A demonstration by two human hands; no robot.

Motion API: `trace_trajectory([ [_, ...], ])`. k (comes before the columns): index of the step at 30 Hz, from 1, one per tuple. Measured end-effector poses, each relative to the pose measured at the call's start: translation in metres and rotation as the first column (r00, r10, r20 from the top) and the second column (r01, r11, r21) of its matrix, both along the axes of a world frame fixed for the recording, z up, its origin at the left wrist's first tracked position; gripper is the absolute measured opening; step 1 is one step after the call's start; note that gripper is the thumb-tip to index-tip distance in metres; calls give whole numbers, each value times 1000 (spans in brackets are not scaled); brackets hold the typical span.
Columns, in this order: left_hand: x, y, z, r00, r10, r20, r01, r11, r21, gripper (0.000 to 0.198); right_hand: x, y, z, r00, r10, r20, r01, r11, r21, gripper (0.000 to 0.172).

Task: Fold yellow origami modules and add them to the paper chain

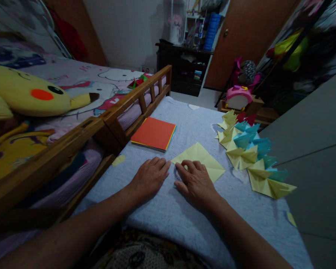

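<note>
A pale yellow square of paper (205, 158) with crease lines lies on the cloth-covered surface, turned so that its corners point outward. My right hand (194, 179) rests on its near left part, fingers spread and slightly bent, thumb apart; the paper beneath is partly hidden. Beside the paper's left corner, my left hand (151, 175) lies palm down on the cloth, its fingers stretched out close together with nothing visible in them. I cannot tell whether its fingertips touch the corner. A stack of coloured paper (154, 132), orange on top, sits beyond my left hand.
Folded yellow paper pieces (242, 157) and blue ones (254, 142) stand in rows along the right side, with red ones (245, 118) behind. A wooden rail (140, 101) borders the left side. Past it lies a yellow plush toy (28, 93) on a bed.
</note>
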State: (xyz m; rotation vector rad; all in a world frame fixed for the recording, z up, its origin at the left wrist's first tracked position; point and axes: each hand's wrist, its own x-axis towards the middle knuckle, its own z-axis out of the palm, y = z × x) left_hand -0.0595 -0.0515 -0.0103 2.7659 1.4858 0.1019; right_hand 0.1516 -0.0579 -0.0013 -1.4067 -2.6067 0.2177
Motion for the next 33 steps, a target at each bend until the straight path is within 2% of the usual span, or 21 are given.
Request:
trace_trajectory([
  [4, -1, -2, -1, 1000, -16, -17, 16, 1000, 7, 31, -1, 1, -1, 1000, 4, 15, -4, 1000, 6, 52],
  [8, -3, -3, -3, 998, -58, -28, 59, 998, 13, 44, -3, 0, 0, 1000, -2, 29, 2, 1000, 4, 54],
  [14, 1, 0, 1, 1000, -31, -5, 31, 999, -25, 46, -2, 0, 2, 1000, -1, 15, 1, 1000, -11, 53],
  [21, 3, -2, 9, 998, -40, -43, 38, 998, -47, 54, 2, -1, 6, 998, -8, -62, 5, 999, -50, 46],
  [33, 2, -1, 5, 999, 0, -41, -1, 999, -37, 57, 3, -3, 6, 1000, 0, -31, -1, 999, -39, 45],
])
